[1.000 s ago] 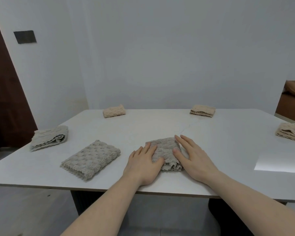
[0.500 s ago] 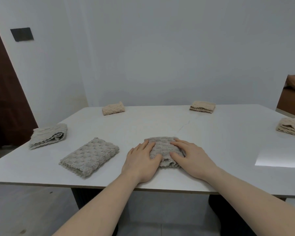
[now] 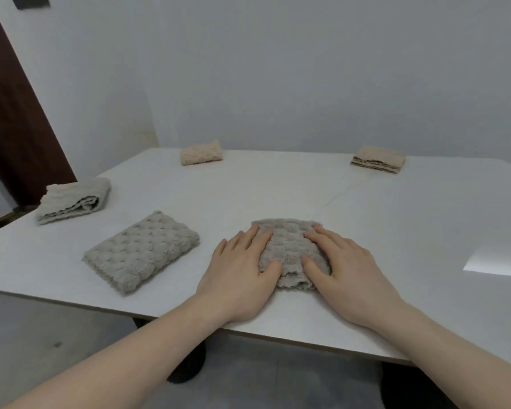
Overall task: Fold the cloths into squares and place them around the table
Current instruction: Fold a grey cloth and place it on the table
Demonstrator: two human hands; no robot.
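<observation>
Fingers of both hands, left hand (image 3: pixel 242 276) & right hand (image 3: pixel 345 270), lie flat, pressing grey cloth (image 3: pixel 289 255) on bench (image 3: pixel 396 231); they've closed in over it vs 1 s ago.

No readable text, labels, brands or numbers can be made out anywhere in this shot. Nothing is printed on the folded cloths (image 3: pixel 289 249) or the table (image 3: pixel 396 231), and the dark wall plaque (image 3: pixel 31 1) is seen blank.

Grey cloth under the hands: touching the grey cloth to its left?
Apart. The head view shows bare table between the grey cloth under the hands and the grey cloth to its left.
</observation>
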